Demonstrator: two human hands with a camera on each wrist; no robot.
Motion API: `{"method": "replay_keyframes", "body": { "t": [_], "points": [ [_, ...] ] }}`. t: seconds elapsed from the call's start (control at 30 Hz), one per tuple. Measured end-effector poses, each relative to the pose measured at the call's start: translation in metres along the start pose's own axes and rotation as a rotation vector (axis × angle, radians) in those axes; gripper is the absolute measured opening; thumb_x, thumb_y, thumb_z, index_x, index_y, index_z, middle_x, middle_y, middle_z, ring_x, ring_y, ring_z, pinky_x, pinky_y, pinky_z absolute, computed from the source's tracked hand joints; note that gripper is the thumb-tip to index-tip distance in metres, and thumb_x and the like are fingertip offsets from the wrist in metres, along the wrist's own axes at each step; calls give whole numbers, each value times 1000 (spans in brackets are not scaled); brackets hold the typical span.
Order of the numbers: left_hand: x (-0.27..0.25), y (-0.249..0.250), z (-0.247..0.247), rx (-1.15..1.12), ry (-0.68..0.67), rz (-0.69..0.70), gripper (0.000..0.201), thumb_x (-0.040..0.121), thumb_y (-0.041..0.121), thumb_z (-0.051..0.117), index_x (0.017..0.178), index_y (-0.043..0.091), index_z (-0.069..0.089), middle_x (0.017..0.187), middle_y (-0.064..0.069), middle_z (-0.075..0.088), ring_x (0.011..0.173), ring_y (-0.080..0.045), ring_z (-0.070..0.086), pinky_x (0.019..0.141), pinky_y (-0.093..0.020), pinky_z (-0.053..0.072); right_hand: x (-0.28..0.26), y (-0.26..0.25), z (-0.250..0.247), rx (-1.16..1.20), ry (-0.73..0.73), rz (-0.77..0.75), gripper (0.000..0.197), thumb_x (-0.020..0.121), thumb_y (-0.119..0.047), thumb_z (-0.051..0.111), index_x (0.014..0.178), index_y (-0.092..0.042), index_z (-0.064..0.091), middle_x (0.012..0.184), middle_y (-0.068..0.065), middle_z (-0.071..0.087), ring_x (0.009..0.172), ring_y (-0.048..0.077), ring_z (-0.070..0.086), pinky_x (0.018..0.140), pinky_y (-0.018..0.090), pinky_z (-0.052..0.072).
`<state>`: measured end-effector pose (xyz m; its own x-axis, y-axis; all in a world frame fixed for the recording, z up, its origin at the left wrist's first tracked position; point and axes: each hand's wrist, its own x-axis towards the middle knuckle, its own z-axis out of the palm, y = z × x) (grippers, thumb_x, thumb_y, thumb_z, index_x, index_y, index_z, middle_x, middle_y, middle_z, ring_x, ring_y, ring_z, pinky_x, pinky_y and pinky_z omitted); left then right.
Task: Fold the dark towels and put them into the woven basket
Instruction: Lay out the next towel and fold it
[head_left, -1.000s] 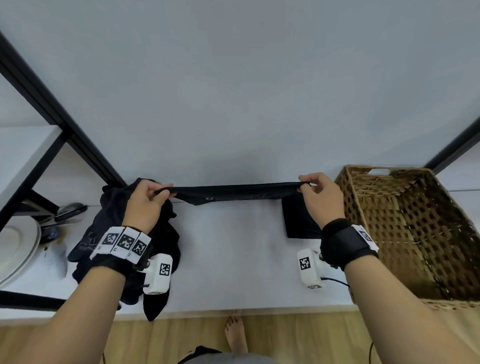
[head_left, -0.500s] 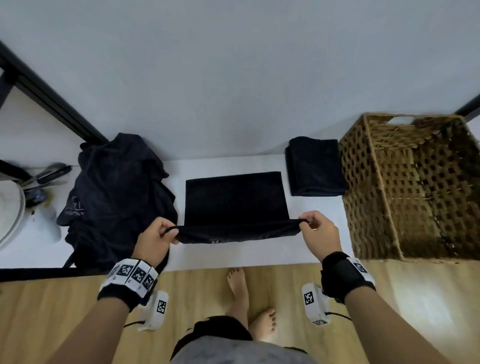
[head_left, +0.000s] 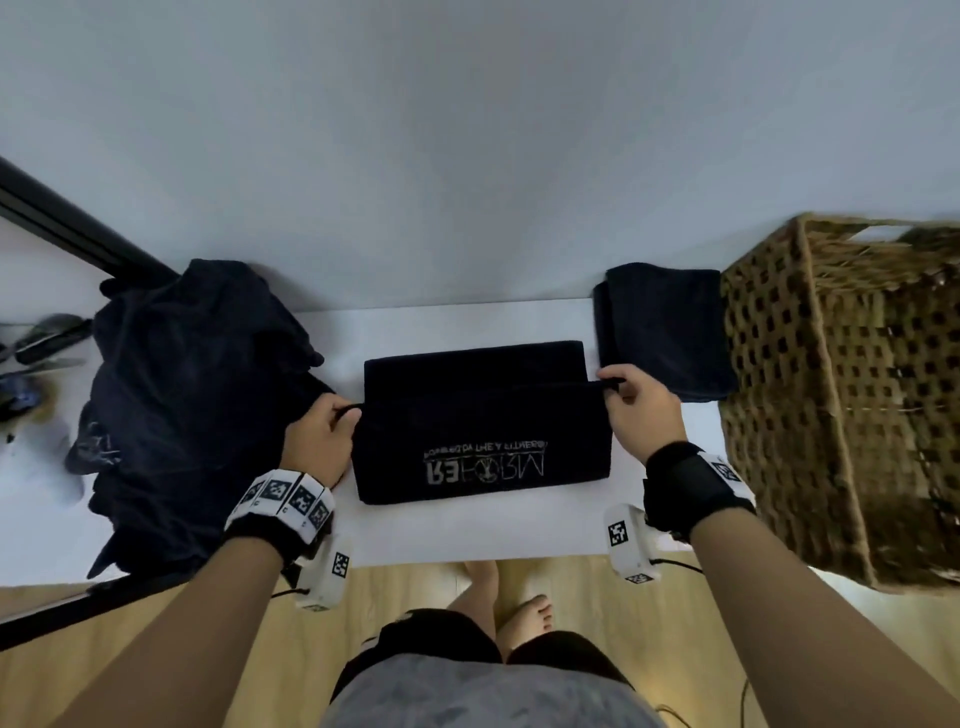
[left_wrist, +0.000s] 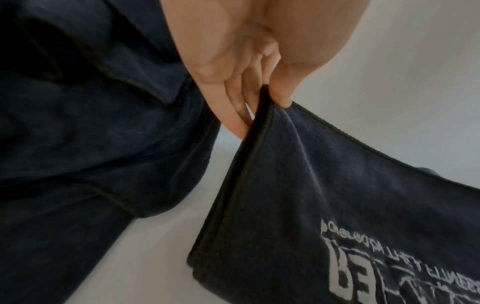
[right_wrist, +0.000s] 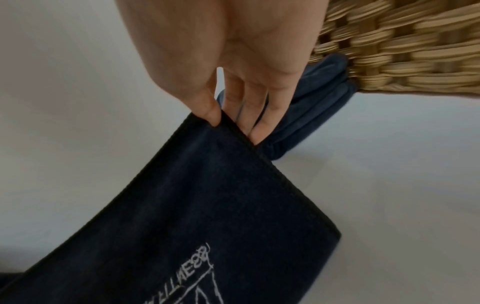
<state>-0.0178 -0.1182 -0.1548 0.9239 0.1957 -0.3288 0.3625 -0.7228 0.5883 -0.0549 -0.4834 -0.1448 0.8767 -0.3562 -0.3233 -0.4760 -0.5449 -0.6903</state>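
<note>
A dark towel (head_left: 483, 431) with white lettering lies half folded on the white table (head_left: 467, 530). My left hand (head_left: 332, 426) pinches its left corner (left_wrist: 265, 98) between thumb and fingers. My right hand (head_left: 631, 400) pinches the right corner (right_wrist: 223, 123) the same way. The folded flap is held a little short of the towel's far edge. A folded dark towel (head_left: 665, 332) lies between the right hand and the woven basket (head_left: 841, 395), seen in the right wrist view as folded towel (right_wrist: 311, 111) against the basket (right_wrist: 405, 45).
A heap of unfolded dark towels (head_left: 187, 395) lies at the left, close to my left hand, also heap (left_wrist: 91, 144). A black frame bar (head_left: 78, 234) runs diagonally at the far left. Small utensils (head_left: 41, 338) lie beyond the heap. Wooden floor and bare feet (head_left: 519, 608) show below the table edge.
Both hands have carried the towel's near edge up and forward over itself, so the lettered side now faces up. The view has shifted down toward the table.
</note>
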Motion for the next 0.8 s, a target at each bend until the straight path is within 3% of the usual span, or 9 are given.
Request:
{"method": "replay_keyframes", "body": {
  "t": [0.03,0.1,0.2,0.33,0.43,0.47,0.57,0.7,0.8],
  "points": [
    [8,3,3,19,4,3,8,96,19,57,96,12,62,85,1,64,77,-17,57,67,-15,39,8,-5,2,-32,6,-8,25,93,-5,55,108,-19,70,84,-3,63,83,15,58,85,14,41],
    [22,8,8,47,9,12,15,99,19,52,105,7,59,91,-6,62,83,-21,54,75,-25,37,23,-12,8,-60,24,-1,27,94,-4,53,111,-17,69,84,-2,63,82,14,56,82,12,38],
    [36,17,13,17,31,38,16,101,17,49,108,6,57,92,-10,62,81,-23,55,72,-26,37,41,-18,14,-87,47,46,26,96,-5,50,116,-13,65,93,8,67,84,15,55,77,9,34],
    [49,24,19,-44,24,22,20,99,17,53,115,7,59,106,-11,66,92,-22,60,77,-22,38,58,-24,21,-90,31,130,26,96,-8,51,120,-11,61,110,14,68,103,26,61,86,17,37],
    [51,26,21,-108,-8,5,29,94,15,61,122,9,56,117,-8,65,98,-16,61,87,-24,44,60,-27,25,-113,28,102,30,94,-8,54,124,-7,58,116,13,66,109,27,61,98,26,43],
    [51,25,22,-112,-12,6,31,93,13,63,123,8,56,119,-9,65,102,-19,62,91,-27,46,58,-27,27,-129,45,71,30,93,-7,56,123,-6,58,116,13,65,108,27,61,98,30,45],
    [47,16,27,-5,-29,26,30,93,10,61,122,6,57,120,-14,62,109,-27,61,96,-33,46,47,-23,37,-172,66,4,26,91,-6,57,117,-9,62,113,11,61,98,22,60,86,26,45],
    [33,3,39,168,-102,172,26,92,7,60,118,9,63,119,-15,55,109,-30,56,96,-32,42,27,-8,54,-230,-104,-87,28,89,-5,60,117,-10,65,120,7,59,108,25,59,97,33,47],
    [23,0,49,252,-248,397,34,89,3,64,121,14,68,138,-11,52,126,-31,47,107,-38,37,15,9,65,-328,-286,-78,47,89,-12,66,135,-14,56,145,6,44,134,25,40,111,28,31]
  ]
}}
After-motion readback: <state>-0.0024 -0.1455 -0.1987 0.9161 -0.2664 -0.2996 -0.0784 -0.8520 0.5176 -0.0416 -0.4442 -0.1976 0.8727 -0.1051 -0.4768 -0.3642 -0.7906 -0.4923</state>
